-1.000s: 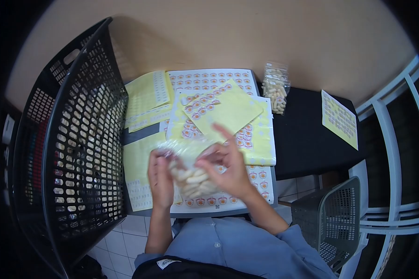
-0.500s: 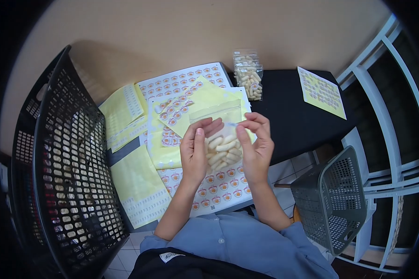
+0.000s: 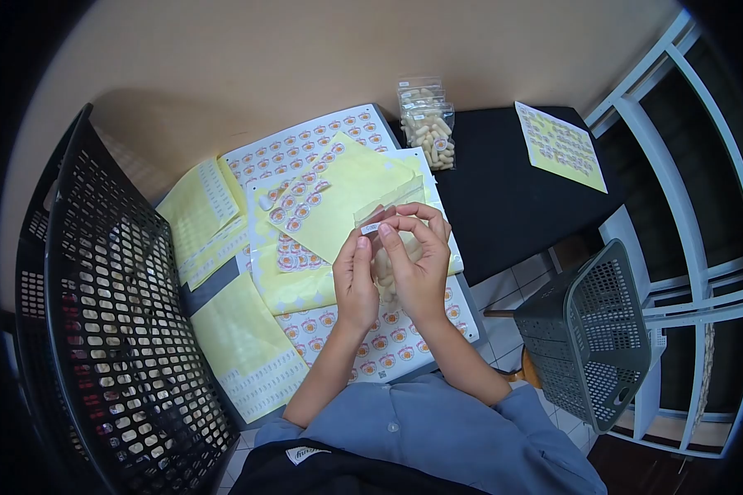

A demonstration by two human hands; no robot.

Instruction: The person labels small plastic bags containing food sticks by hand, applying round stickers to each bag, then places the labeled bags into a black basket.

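A clear zip bag (image 3: 385, 283) of pale, finger-shaped pieces is held between my two hands, its flap tilted up above the fingers. My left hand (image 3: 356, 285) is closed on the bag's left side. My right hand (image 3: 419, 272) pinches the bag near the top, its thumb by a small white printed label (image 3: 371, 228) on the plastic. The hands cover much of the bag. Beneath them lie a yellow backing sheet (image 3: 351, 177) with round orange stickers (image 3: 299, 200) and a white sheet printed with the same round design (image 3: 398, 337).
Several filled bags (image 3: 429, 136) stand at the back on the black-covered table (image 3: 491, 194). A sticker sheet (image 3: 560, 148) lies at the far right. Yellow label sheets (image 3: 243, 346) are on the left, beside a tall black crate (image 3: 132, 313). A grey basket (image 3: 582, 338) stands right.
My right hand has moved left toward my left hand, bringing the small label against the bag's upper part. The bag has tilted, and the view has shifted slightly.
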